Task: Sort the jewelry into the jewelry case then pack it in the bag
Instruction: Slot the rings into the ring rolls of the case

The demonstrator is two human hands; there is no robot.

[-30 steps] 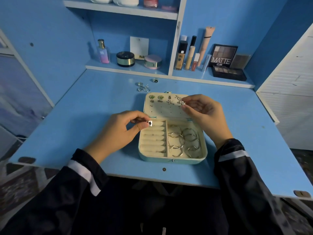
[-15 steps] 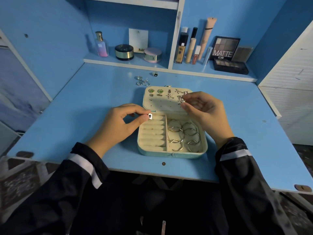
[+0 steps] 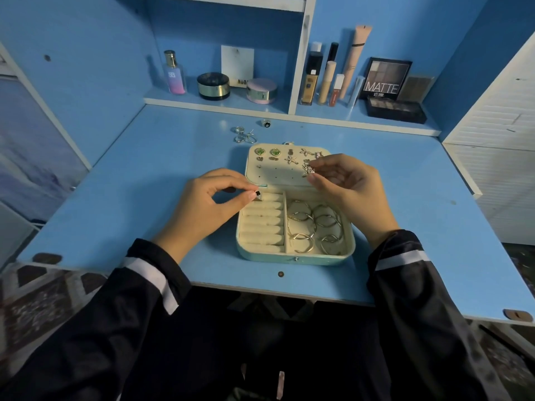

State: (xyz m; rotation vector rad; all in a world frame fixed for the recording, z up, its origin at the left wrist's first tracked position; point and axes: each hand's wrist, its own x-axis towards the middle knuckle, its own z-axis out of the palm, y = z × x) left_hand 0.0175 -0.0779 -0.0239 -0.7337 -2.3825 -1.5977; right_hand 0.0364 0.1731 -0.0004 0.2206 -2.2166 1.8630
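Jewelry case point(image 3: 295, 257) sits open on the table point(image 3: 144, 175), your left hand point(image 3: 208, 204) pinching a dark-faced ring point(image 3: 257, 193) at its rolls, your right hand point(image 3: 347, 186) pinching a silver earring point(image 3: 309, 170).

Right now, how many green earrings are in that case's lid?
2. One green earring sits far left in the lid, the second green earring just right of it. The right hand covers part of the lid, so others may be hidden.

Shiny metal bangles point(image 3: 314, 227) in a matt, cream-lined jewelry case point(image 3: 295, 257) on a smooth blue desk point(image 3: 144, 180).
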